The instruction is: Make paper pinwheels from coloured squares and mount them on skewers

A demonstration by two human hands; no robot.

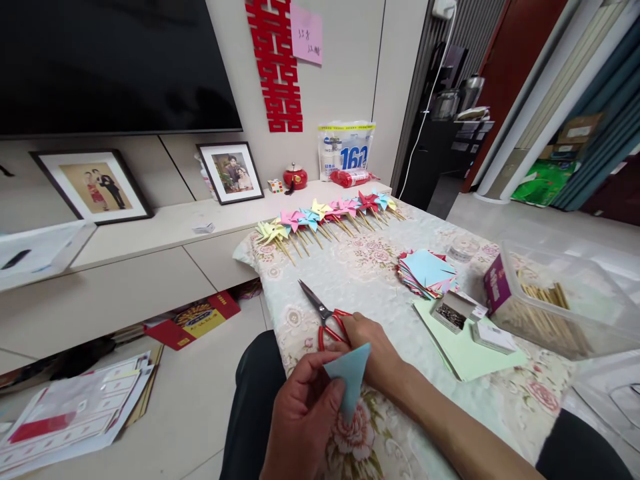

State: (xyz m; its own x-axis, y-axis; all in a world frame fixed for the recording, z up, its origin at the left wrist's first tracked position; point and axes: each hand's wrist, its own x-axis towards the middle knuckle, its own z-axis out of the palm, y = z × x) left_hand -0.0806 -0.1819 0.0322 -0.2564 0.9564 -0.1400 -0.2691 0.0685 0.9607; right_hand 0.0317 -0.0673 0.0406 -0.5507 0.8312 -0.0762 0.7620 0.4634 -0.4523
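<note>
My left hand pinches a folded light-blue paper triangle between thumb and fingers, above the table's front edge. Just beyond it, my right hand has its fingers curled at the red handles of a pair of scissors. The scissors' blades point away to the left, slightly apart, low over the floral tablecloth. Part of my right hand's fingers is hidden behind the blue paper. Farther right lies a stack of coloured paper squares, with a light-blue one on top that has slits at its corners.
Paper pinwheels on sticks line the table's far side. Right of the paper stack are green sheets, an opened box of small metal pins, a small white box and a clear plastic bin of wooden sticks. A cabinet stands beyond.
</note>
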